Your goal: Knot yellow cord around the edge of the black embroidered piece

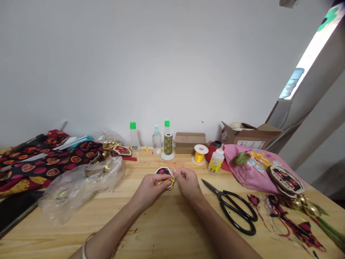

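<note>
In the head view, a small dark patterned fabric patch (162,171) with a cream border shows behind my fingers at the middle of the table. My left hand (153,186) is closed on a yellow cord (170,182), its fingers lying across the patch. The cord forms a loop or knot by the fingertips. Right beside it, my right hand (188,182) pinches with thumb and finger at the patch's edge. What sits inside that pinch is too small to tell. Large black-handled scissors (233,207) lie open to the right.
Behind my hands stand a glue bottle (216,161), a yellow cord spool (199,155), an olive thread cone (168,144) and a small cardboard box (190,143). Patterned fabric (67,160) and a plastic bag (81,189) lie left. Fabric scraps (285,219) and a pink bag (242,172) lie right.
</note>
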The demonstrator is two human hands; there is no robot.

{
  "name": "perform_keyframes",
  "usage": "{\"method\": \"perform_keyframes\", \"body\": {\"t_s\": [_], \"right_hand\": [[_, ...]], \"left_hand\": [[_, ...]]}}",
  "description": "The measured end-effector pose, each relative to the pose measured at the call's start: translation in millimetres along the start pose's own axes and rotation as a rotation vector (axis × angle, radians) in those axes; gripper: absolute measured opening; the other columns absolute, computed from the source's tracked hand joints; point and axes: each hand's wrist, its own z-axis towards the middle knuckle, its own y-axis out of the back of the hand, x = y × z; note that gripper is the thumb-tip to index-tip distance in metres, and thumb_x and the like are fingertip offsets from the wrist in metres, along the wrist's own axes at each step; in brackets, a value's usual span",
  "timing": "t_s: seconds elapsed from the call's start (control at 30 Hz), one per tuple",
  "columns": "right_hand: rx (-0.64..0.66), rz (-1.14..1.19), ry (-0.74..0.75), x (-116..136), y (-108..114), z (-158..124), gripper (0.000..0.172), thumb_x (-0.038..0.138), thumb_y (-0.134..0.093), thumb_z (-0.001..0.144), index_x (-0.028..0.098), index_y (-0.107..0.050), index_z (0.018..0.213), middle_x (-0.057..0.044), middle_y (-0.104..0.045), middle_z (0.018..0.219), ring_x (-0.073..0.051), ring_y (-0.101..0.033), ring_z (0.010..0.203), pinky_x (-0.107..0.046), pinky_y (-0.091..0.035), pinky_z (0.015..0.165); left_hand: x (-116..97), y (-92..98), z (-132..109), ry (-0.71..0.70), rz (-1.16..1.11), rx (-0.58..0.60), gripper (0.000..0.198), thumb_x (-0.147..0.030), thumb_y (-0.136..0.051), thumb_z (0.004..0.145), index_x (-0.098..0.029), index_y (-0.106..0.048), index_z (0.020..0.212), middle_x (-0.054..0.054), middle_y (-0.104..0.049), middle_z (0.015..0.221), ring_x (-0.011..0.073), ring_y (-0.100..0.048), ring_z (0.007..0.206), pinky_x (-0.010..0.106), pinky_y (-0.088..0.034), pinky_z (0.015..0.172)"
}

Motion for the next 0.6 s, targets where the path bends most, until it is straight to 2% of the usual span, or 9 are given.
{"method": "perform_keyframes", "body": {"t_s": [0.17,0.4,0.5,0.6], "right_hand": [[0.022,0.003,-0.001,6,-3,-5,0.033,0.038,-0.043,0.070,0.014,-0.044,0.048,0.005,-0.034,0.045,-0.005,-0.030,0.043,-0.017,-0.024,0.039],[-0.091,-0.159,0.015,2,-3,-3,0.033,0.036,-0.042,0.070,0.015,-0.042,0.044,0.006,-0.031,0.042,-0.005,-0.027,0.041,-0.018,-0.021,0.039],[-0.051,-0.197,-0.015,-1,1,-1,0.033,0.037,-0.044,0.068,0.015,-0.041,0.043,0.006,-0.032,0.042,-0.005,-0.028,0.042,-0.018,-0.020,0.039],[0.061,-0.043,-0.140,4,8,-2,0.032,0.039,-0.045,0.067,0.014,-0.042,0.045,0.006,-0.032,0.043,-0.005,-0.027,0.041,-0.018,-0.019,0.038]], "left_hand": [[0,-0.7,1,-0.024,0.082,-0.018,0.030,-0.036,-0.052,0.065,-0.015,-0.066,0.083,0.002,-0.068,0.073,0.0173,-0.057,0.068,0.023,-0.041,0.060],[-1,-3.0,1,-0.012,0.140,0.016,0.029,-0.035,-0.050,0.066,-0.015,-0.068,0.074,0.000,-0.067,0.066,0.0152,-0.054,0.061,0.020,-0.038,0.054],[-2,-2.3,0,0.001,0.143,0.018,0.028,-0.036,-0.050,0.065,-0.014,-0.067,0.071,0.000,-0.066,0.063,0.0143,-0.053,0.059,0.020,-0.037,0.053],[-5,-0.7,-1,0.026,0.083,-0.008,0.030,-0.038,-0.049,0.066,-0.014,-0.066,0.072,0.000,-0.065,0.062,0.0131,-0.052,0.056,0.019,-0.036,0.051]]}}
